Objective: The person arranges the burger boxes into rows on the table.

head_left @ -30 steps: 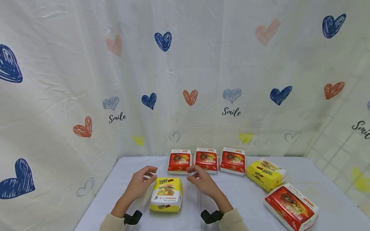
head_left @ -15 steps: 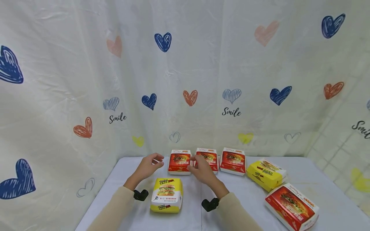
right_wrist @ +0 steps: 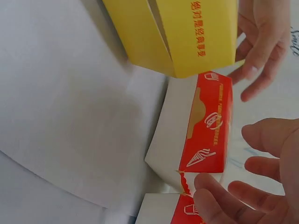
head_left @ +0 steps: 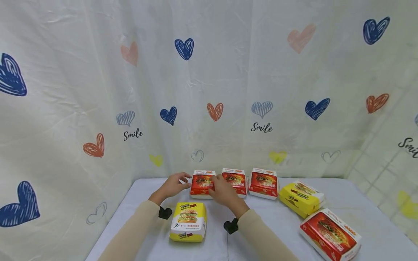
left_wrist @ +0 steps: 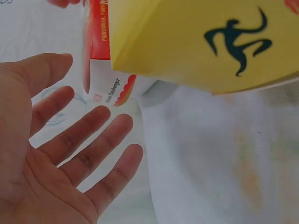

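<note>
A red burger box (head_left: 200,186) stands at the left of the back row, between my two hands. My left hand (head_left: 172,186) is just left of it, with fingers spread and apart from the box in the left wrist view. My right hand (head_left: 225,191) is at its right end, covering part of it. In the right wrist view, my right fingertips (right_wrist: 205,186) reach toward the gap between this box and the middle red box (head_left: 236,181); whether they touch cannot be told. A yellow burger box (head_left: 188,222) lies nearer, between my forearms.
Another red box (head_left: 263,182) completes the back row on the right. A yellow box (head_left: 301,197) and a larger-looking red box (head_left: 330,233) sit at angles on the right side. A heart-printed curtain (head_left: 228,72) hangs behind the white table (head_left: 267,224).
My left hand has moved forward and right, from beside the near yellow box to the left red box. My right hand has shifted slightly onto that box's right end. The boxes have stayed put.
</note>
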### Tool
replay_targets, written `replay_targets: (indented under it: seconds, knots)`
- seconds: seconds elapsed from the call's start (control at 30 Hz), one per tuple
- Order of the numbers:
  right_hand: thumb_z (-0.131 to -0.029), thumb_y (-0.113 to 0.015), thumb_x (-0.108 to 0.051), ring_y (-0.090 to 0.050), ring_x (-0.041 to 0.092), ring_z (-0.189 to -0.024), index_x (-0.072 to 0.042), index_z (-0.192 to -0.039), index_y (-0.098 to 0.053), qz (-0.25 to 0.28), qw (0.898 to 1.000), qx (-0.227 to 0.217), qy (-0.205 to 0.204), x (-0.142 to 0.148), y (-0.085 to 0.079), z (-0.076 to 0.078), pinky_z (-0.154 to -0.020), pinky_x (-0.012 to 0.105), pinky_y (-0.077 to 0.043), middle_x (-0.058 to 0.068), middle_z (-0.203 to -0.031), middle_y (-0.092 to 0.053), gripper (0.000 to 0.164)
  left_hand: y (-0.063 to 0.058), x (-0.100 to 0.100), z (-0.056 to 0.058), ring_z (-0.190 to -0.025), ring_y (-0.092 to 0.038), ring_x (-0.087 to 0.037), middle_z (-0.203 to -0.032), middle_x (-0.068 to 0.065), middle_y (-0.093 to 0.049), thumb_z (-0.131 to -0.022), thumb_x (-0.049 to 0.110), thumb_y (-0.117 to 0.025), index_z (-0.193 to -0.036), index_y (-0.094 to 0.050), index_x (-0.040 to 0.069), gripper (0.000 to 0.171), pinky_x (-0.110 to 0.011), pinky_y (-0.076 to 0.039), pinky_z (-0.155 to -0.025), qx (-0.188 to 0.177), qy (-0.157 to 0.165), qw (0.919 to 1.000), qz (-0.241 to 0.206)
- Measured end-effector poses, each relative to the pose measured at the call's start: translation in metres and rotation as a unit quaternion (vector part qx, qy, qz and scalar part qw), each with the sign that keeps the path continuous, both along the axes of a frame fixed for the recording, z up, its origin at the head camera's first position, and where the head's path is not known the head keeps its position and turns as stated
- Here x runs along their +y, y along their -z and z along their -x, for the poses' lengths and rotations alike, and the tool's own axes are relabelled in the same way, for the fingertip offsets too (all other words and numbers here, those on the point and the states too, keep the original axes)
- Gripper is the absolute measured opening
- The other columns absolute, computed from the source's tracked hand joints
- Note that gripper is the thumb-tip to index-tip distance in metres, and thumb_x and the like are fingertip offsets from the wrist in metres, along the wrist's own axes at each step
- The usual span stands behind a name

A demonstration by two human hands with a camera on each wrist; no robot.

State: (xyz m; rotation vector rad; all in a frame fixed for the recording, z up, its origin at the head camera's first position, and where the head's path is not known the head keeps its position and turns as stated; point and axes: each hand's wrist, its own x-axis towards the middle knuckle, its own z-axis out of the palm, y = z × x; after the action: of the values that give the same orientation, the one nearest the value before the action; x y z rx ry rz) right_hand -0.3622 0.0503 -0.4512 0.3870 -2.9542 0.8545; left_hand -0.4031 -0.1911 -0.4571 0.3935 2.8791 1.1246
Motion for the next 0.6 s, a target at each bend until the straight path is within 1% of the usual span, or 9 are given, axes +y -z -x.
replay_targets:
  seconds: [0.1,0.17,0.27,0.33,0.4,0.47,0.6]
  knots:
    - [-0.094,-0.074,-0.03,-0.063,0.034,-0.113,-0.012,-0.144,-0.055,-0.023,1.0,0.004,0.002,-0.003,0.0,0.0,-0.095,0.054,-0.057,0.016,-0.144,-0.053,0.056,0.002,0.001,0.001,-0.1,-0.065,-0.023,-0.124,-0.008,-0.069,-0.096,0.029,-0.071,-0.133,-0.064,0.021,0.038,-0.042,-0.059,-0.086,-0.005,0.001,0.9999,0.016]
    - [-0.094,-0.074,-0.03,-0.063,0.036,-0.116,-0.012,-0.144,-0.056,-0.033,0.999,0.004,0.005,-0.003,0.002,0.0,-0.096,0.054,-0.056,0.017,-0.145,-0.052,0.056,0.003,0.003,0.002,-0.101,-0.065,-0.023,-0.125,-0.008,-0.069,-0.096,0.03,-0.071,-0.134,-0.064,0.024,0.039,-0.043,-0.059,-0.087,-0.005,0.0,0.9997,0.023]
    - [-0.095,-0.073,-0.03,-0.062,0.037,-0.119,-0.013,-0.145,-0.056,-0.044,0.999,-0.001,0.003,-0.003,0.006,0.001,-0.098,0.056,-0.054,0.018,-0.147,-0.051,0.055,0.003,0.003,0.002,-0.102,-0.065,-0.025,-0.127,-0.009,-0.068,-0.095,0.03,-0.073,-0.136,-0.063,0.026,0.042,-0.045,-0.059,-0.087,-0.007,0.006,0.9996,0.026]
    - [-0.095,-0.072,-0.03,-0.062,0.035,-0.118,-0.014,-0.145,-0.056,-0.045,0.999,-0.005,-0.002,-0.003,0.008,0.001,-0.098,0.056,-0.054,0.018,-0.147,-0.05,0.055,0.004,0.003,0.003,-0.105,-0.065,-0.026,-0.129,-0.01,-0.067,-0.095,0.031,-0.073,-0.137,-0.062,0.026,0.044,-0.044,-0.059,-0.088,-0.011,0.016,0.9995,0.027]
    - [-0.095,-0.072,-0.03,-0.063,0.032,-0.111,-0.015,-0.145,-0.056,-0.041,0.999,-0.008,-0.01,-0.002,0.01,0.002,-0.096,0.055,-0.055,0.018,-0.147,-0.05,0.054,0.004,0.002,0.003,-0.107,-0.066,-0.028,-0.132,-0.012,-0.066,-0.095,0.031,-0.073,-0.138,-0.062,0.026,0.045,-0.045,-0.059,-0.088,-0.013,0.029,0.9991,0.027]
    - [-0.095,-0.071,-0.03,-0.062,0.03,-0.107,-0.015,-0.144,-0.055,-0.037,0.999,-0.007,-0.02,-0.002,0.012,0.002,-0.095,0.054,-0.056,0.018,-0.147,-0.049,0.054,0.006,0.001,0.003,-0.11,-0.066,-0.029,-0.134,-0.013,-0.065,-0.096,0.031,-0.072,-0.139,-0.062,0.027,0.045,-0.044,-0.059,-0.09,-0.014,0.035,0.9989,0.028]
    - [-0.096,-0.071,-0.03,-0.063,0.033,-0.109,-0.013,-0.143,-0.055,-0.024,0.999,-0.005,-0.04,0.0,0.013,0.002,-0.096,0.056,-0.055,0.022,-0.151,-0.045,0.053,0.009,-0.003,0.005,-0.111,-0.067,-0.029,-0.137,-0.014,-0.064,-0.096,0.031,-0.073,-0.14,-0.061,0.027,0.046,-0.045,-0.059,-0.091,-0.014,0.045,0.9984,0.032]
